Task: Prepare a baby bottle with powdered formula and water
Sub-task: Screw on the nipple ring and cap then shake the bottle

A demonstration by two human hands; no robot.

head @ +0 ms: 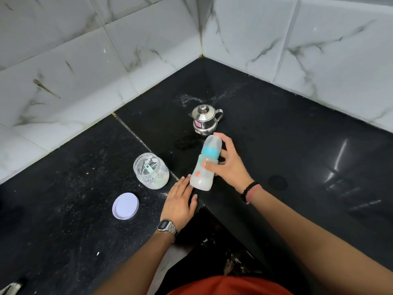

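Note:
The baby bottle [203, 169], cloudy plastic with a teal collar and its clear cap on, stands slightly tilted near the inner corner of the black counter. My right hand [228, 162] grips it around the collar and upper body. My left hand [179, 202] lies flat on the counter with straight fingers, its fingertips touching the bottle's base. An open clear jar [151, 171] holding white powder and a pale green scoop stands left of the bottle. A small steel lidded jug [205, 120] stands behind the bottle.
The jar's white lid [125, 206] lies upside down on the black counter [297, 135] in front of the jar. White marble-patterned tile walls [319, 50] close the corner behind. The counter's inner edge drops to the floor beside my left hand.

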